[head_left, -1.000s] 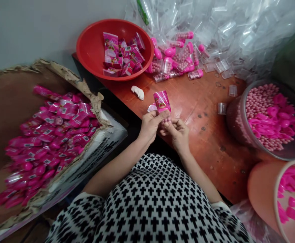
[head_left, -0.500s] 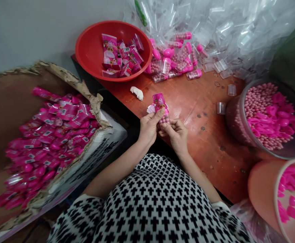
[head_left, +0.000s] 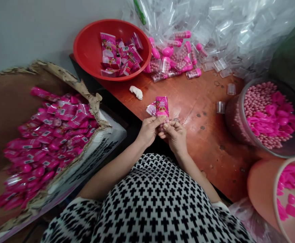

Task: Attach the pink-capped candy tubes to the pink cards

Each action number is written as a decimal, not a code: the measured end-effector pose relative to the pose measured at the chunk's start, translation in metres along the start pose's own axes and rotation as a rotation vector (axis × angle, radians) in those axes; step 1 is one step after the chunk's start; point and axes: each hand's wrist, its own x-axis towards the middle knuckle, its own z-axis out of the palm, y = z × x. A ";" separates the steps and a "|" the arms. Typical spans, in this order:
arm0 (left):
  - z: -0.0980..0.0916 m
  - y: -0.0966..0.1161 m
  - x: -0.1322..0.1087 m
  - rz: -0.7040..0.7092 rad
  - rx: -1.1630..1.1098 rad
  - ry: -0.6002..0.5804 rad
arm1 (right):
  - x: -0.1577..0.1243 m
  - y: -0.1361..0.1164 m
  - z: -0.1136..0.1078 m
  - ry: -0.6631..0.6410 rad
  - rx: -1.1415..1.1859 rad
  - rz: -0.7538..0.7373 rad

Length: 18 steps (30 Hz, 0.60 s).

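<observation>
Both hands meet at the near edge of the table around a small clear tube of pink candy balls. A flat pink printed wrapper stands up from the tube's far end. My left hand is closed, its thumb pressing the wrapper where it meets the tube. My right hand pinches the tube's near end between thumb and fingers. Just beyond my left hand is a small bunch of white and pink wrappers; whether it is held or lies on the table I cannot tell.
Left stands a torn cardboard box of wrapped tubes. A red bowl holds printed wrappers. Filled tubes lie before heaped clear empty tubes. At right are a candy tub and a peach bucket with pink caps. A white lump lies on the table.
The wrapper now stands straighter and flatter above the tube, its top shifted a little right. My left thumb lies lower and more across it; less of the candy shows between my hands.
</observation>
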 end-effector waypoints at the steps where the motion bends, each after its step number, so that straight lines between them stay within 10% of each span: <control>1: -0.001 0.000 0.000 0.010 0.013 0.014 | 0.000 0.000 -0.001 0.011 -0.031 -0.027; 18: 0.008 -0.004 0.002 0.120 -0.047 0.094 | -0.001 0.005 -0.004 0.108 -0.192 -0.202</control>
